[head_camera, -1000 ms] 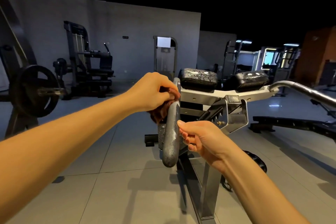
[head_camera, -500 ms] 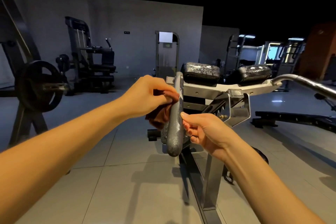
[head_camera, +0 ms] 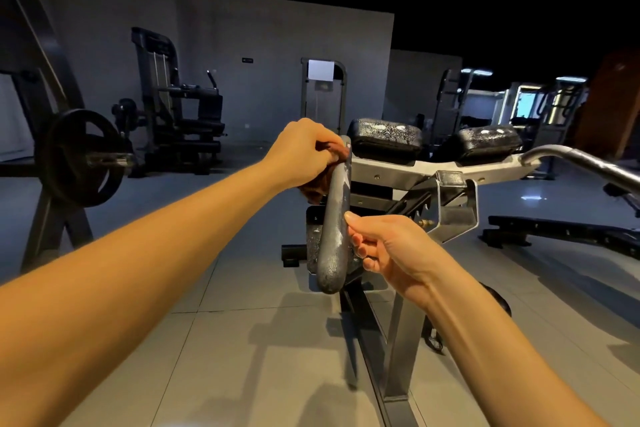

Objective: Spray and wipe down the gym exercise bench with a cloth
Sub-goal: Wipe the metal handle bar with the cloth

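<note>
A grey metal handle bar (head_camera: 334, 229) of the gym bench machine points toward me, speckled with white residue. My left hand (head_camera: 301, 152) grips a dark reddish-brown cloth (head_camera: 317, 184) and presses it against the top left of that handle. Lower down, my right hand (head_camera: 384, 246) pinches the handle's right side with thumb and fingers. Behind it sit two black pads (head_camera: 384, 137), (head_camera: 488, 142), wet with spray droplets, on the machine's pale frame (head_camera: 394, 170). No spray bottle is in view.
A second chrome handle (head_camera: 581, 163) sweeps out to the right. A plate-loaded rack with a black weight disc (head_camera: 83, 158) stands at left, other machines (head_camera: 180, 107) against the back wall, a low flat bench (head_camera: 561, 230) at right. The floor is grey tile.
My left hand with the cloth has slid up the handle toward its far end. My right hand keeps its hold lower on the handle.
</note>
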